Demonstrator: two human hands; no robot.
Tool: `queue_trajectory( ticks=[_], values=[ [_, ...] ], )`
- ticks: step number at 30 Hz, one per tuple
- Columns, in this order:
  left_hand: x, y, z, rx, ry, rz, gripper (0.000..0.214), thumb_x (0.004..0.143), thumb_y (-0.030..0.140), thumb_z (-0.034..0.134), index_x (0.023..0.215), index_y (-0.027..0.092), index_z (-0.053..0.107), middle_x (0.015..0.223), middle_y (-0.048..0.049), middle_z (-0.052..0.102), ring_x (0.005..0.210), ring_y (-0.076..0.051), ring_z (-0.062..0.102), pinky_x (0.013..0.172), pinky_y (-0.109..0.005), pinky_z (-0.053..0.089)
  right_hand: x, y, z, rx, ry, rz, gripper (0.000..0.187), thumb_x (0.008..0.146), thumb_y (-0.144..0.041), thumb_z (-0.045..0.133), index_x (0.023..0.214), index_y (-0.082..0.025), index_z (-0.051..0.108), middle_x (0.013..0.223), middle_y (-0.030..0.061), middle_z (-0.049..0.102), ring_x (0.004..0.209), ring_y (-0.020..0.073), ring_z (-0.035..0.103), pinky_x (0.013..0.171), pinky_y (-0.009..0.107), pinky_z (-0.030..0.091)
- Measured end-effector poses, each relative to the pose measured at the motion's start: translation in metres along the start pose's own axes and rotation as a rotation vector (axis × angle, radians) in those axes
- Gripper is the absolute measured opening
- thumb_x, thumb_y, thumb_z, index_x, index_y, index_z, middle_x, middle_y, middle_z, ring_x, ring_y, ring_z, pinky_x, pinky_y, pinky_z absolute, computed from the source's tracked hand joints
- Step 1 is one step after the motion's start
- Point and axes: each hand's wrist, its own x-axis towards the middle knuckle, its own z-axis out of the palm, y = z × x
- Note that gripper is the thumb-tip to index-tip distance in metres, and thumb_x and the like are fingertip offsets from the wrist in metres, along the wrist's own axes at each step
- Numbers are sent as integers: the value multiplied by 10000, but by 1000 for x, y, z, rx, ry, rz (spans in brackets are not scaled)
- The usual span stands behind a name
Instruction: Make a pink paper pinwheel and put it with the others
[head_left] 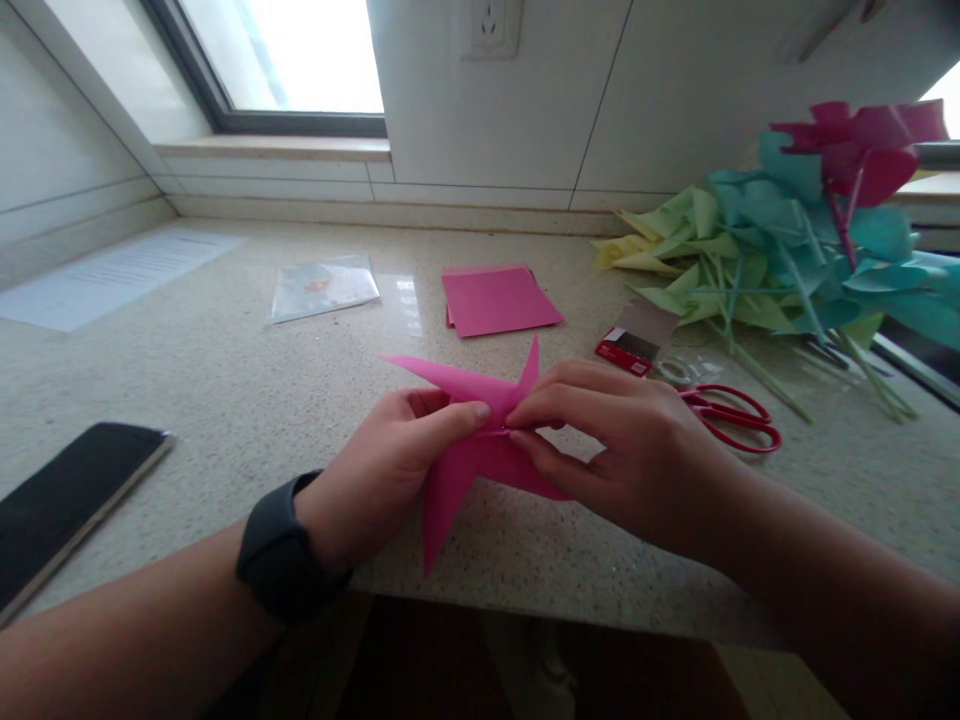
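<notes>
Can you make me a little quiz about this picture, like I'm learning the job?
1. How many hands touch the pink paper shape?
2. True or false: the dark wristband is on the left wrist.
3. Which of these lies nearest the right hand?
A) phone
B) red-handled scissors
C) printed sheet

Key:
1. Two.
2. True.
3. B.
</notes>
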Motion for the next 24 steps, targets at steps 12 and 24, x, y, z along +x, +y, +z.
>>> queue_trajectory(
  ticks=[12, 24],
  values=[
    [1, -1, -2, -7, -52, 0, 204, 867, 247, 726, 1027, 126, 762, 892, -72, 764, 764, -144, 667, 731, -239, 499, 1, 1, 2, -50, 38, -76, 104, 926, -227, 638, 904, -155, 711, 853, 59, 669, 803, 189, 575, 701, 317, 445],
    [2, -1, -2, 34, -33, -7, 249, 826, 209, 752, 1066, 145, 759, 939, -57, 770, 800, -135, 674, 760, -220, 505, 2, 2, -2, -2, 79, -144, 55, 904, -169, 652, 924, -169, 703, 881, 45, 687, 801, 165, 608, 707, 307, 475]
  ],
)
